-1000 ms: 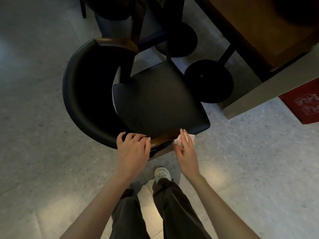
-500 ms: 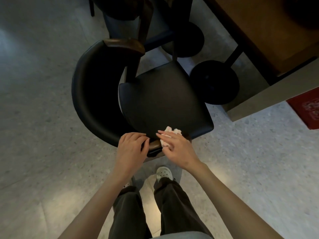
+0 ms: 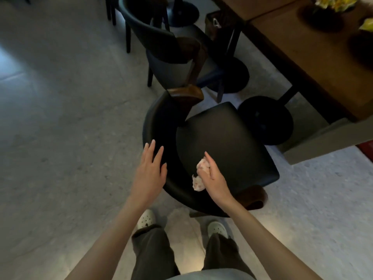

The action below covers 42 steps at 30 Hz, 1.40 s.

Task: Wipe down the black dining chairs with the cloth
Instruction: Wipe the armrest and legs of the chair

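Observation:
A black dining chair with a curved backrest and brown wooden arm ends stands right in front of me. My right hand holds a crumpled white cloth over the inner side of the backrest, near the seat's left edge. My left hand has straight, spread fingers and lies over the outer rim of the backrest. A second black chair stands behind the first, tucked towards the table.
A wooden table runs along the right, with round black pedestal bases under it. A dark pot of yellow flowers sits on the table. A red box shows at the right edge. Grey floor spreads to the left.
My left hand let go of the wooden arm end and opened over the backrest rim. My right hand carried the cloth from the arm end up along the backrest. The view pulled back.

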Each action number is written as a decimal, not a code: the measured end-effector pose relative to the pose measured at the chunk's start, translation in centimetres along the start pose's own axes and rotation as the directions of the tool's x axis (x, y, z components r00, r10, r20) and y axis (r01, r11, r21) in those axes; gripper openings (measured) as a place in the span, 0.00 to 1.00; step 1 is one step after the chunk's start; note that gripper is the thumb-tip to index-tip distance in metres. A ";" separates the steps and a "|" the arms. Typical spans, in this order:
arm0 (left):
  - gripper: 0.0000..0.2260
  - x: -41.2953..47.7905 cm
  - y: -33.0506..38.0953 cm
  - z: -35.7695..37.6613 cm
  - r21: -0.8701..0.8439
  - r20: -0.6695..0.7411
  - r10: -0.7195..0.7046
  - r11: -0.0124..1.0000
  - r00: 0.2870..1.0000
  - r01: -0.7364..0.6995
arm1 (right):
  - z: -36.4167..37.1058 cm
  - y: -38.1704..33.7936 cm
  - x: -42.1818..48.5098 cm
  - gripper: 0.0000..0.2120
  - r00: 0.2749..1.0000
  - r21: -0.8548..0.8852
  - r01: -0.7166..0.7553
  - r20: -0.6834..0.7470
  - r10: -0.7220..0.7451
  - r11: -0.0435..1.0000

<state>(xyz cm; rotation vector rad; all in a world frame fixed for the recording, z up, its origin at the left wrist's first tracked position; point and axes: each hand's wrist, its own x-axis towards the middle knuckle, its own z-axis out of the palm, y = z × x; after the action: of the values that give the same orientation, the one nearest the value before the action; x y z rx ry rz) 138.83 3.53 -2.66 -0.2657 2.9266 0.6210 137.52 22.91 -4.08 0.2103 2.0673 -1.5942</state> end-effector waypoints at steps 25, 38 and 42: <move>0.20 24.9 -7.6 -8.7 -0.469 0.501 0.230 0.882 0.834 0.038 | 14.0 -12.3 21.7 0.29 0.825 0.105 0.055 -0.565 0.014 0.993; 0.13 35.8 -4.5 -5.9 -0.326 0.782 0.302 0.944 0.546 -0.055 | 4.8 -12.6 34.0 0.25 0.789 -0.010 -0.241 -0.585 0.190 0.970; 0.12 37.3 -4.8 -5.2 -0.340 0.812 0.279 0.940 0.513 0.027 | 0.8 -12.5 36.4 0.28 0.906 -0.289 -0.244 -0.409 0.111 0.926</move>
<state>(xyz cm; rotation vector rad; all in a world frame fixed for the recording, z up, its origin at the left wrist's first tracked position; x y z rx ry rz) 102.92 -8.29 -6.17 0.2070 1.8640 0.9103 101.38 11.71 -11.19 0.6171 2.4950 -1.1306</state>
